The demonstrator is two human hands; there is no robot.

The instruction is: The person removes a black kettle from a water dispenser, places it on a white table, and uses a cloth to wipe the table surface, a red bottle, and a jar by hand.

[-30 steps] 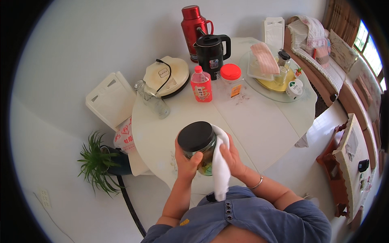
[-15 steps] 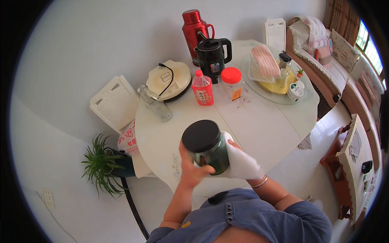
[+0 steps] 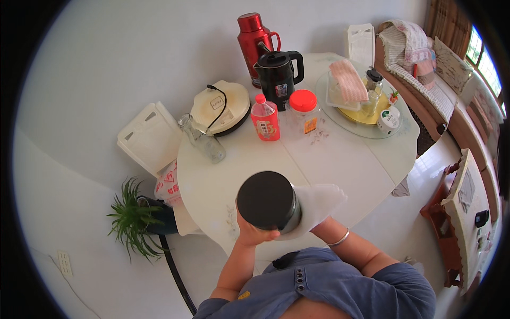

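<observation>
My left hand (image 3: 252,232) is closed around the left and near side of a dark green glass jar (image 3: 292,219) with a wide black lid (image 3: 266,200). The jar is held up over the near part of the table, its lid tilted toward me. Against the jar's right side is a white cloth (image 3: 321,202), held by my right hand (image 3: 322,228). Most of that hand's fingers are hidden behind the cloth and jar. A silver bangle (image 3: 341,237) circles my right wrist.
On the white table (image 3: 340,170) stand a glass bottle (image 3: 204,139), red-labelled bottle (image 3: 265,118), red-lidded jar (image 3: 304,111), black kettle (image 3: 277,80), red flask (image 3: 254,42) and round cream appliance (image 3: 220,103). A glass turntable (image 3: 340,125) bears several things. A potted plant (image 3: 133,212) is left.
The jar has come lower and closer to me, its lid turned up more toward view. My right hand has moved down and left with the cloth, and its thumb no longer shows.
</observation>
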